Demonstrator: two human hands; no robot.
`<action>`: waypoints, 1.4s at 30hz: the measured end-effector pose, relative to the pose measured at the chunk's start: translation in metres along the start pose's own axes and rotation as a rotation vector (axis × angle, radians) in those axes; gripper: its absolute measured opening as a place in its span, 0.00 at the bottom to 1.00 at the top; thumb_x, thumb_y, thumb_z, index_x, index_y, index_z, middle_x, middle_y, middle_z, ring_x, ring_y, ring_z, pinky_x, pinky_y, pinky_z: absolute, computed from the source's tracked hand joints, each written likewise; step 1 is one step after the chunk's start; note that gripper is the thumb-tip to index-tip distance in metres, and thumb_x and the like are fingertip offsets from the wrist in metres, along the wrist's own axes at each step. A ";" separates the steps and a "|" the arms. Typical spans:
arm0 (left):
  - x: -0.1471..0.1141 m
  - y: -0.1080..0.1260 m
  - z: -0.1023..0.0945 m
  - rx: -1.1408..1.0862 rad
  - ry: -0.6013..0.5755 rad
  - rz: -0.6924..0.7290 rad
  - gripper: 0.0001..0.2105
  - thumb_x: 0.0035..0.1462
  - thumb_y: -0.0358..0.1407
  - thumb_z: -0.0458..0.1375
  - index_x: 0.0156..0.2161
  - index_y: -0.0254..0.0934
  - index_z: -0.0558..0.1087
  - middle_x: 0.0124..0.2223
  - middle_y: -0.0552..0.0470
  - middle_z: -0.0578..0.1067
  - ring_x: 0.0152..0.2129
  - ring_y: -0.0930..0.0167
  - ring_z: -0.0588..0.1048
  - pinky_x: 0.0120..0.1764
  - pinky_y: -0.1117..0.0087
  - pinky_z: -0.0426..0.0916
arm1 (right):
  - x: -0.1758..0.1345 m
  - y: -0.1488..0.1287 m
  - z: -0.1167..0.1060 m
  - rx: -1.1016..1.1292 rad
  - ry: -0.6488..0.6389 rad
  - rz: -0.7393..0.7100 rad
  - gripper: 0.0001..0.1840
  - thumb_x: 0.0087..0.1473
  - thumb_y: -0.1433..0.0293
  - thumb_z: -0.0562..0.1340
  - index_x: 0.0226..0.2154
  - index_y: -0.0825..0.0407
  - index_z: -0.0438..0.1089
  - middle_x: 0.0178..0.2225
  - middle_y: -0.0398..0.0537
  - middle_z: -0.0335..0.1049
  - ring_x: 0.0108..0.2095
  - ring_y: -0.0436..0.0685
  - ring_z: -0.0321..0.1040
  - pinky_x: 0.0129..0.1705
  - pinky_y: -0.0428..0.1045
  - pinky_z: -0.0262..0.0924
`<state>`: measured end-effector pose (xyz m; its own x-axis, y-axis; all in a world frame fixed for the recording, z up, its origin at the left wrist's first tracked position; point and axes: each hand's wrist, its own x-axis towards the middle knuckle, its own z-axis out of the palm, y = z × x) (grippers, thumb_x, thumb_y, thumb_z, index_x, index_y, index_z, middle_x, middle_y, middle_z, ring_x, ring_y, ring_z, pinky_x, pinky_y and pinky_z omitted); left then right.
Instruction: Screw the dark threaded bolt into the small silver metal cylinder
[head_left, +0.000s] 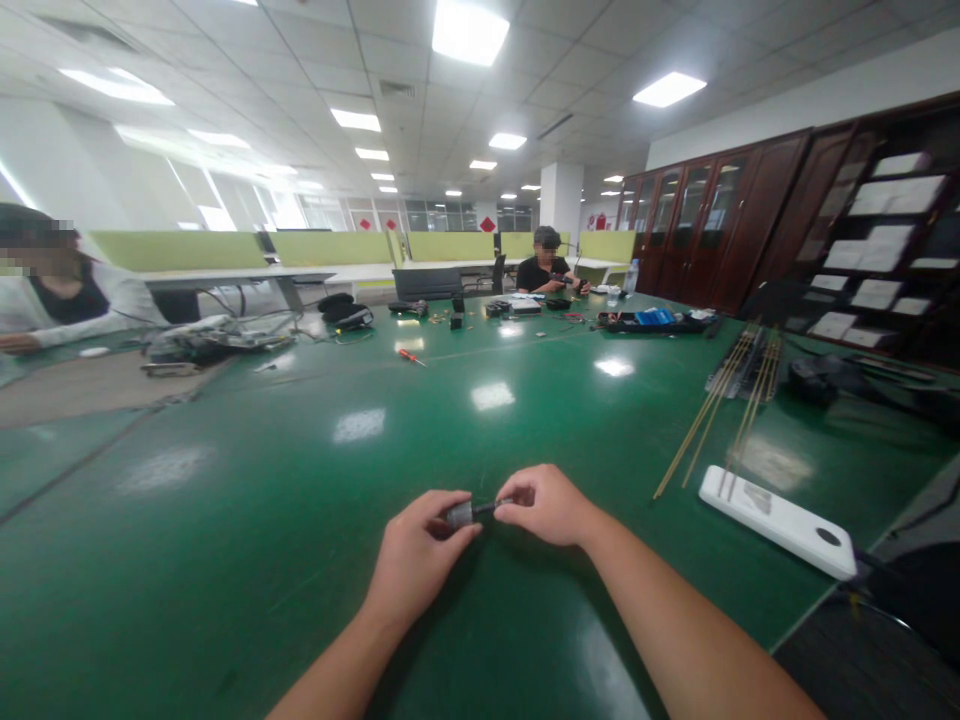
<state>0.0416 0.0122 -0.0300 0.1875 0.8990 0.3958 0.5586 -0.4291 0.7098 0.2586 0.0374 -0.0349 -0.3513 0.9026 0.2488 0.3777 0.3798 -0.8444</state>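
Above the green table, my left hand (417,552) grips a small grey cylindrical part (460,515) between thumb and fingers. A thin dark shaft (484,508) extends from it to the right. The fingertips of my right hand (546,508) are pinched on the far end of that shaft, which they partly cover. Cylinder and shaft lie in one line, roughly level. Their exact kind is too small to make out, and I cannot tell whether they are one piece.
A white oblong device (780,525) and several long thin rods (709,420) lie to the right. Farther off is a red screwdriver (410,357). A black tray (652,322) with blue items stands at the back. One person sits across the table, another at the left.
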 end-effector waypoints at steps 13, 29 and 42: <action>0.001 0.000 -0.001 0.010 0.019 0.004 0.13 0.51 0.42 0.63 0.43 0.41 0.78 0.42 0.50 0.78 0.36 0.64 0.77 0.38 0.65 0.74 | 0.000 0.000 -0.005 -0.019 0.028 0.017 0.07 0.48 0.67 0.68 0.31 0.53 0.79 0.23 0.43 0.72 0.24 0.50 0.65 0.26 0.45 0.56; 0.001 0.000 -0.001 -0.002 0.027 -0.021 0.14 0.51 0.42 0.63 0.42 0.42 0.78 0.42 0.50 0.78 0.36 0.65 0.77 0.38 0.66 0.75 | 0.000 0.000 -0.008 0.017 0.043 0.035 0.05 0.46 0.70 0.68 0.29 0.53 0.78 0.22 0.42 0.71 0.23 0.50 0.63 0.26 0.44 0.56; 0.003 0.001 -0.003 -0.021 0.103 -0.156 0.18 0.51 0.49 0.65 0.42 0.40 0.77 0.36 0.50 0.78 0.31 0.64 0.75 0.38 0.64 0.71 | 0.010 0.019 -0.013 0.349 0.157 0.145 0.11 0.49 0.63 0.65 0.29 0.55 0.72 0.23 0.44 0.71 0.22 0.50 0.65 0.28 0.46 0.59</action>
<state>0.0408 0.0139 -0.0265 0.0156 0.9415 0.3367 0.5571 -0.2878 0.7790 0.2731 0.0556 -0.0424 -0.1702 0.9721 0.1617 0.0905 0.1788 -0.9797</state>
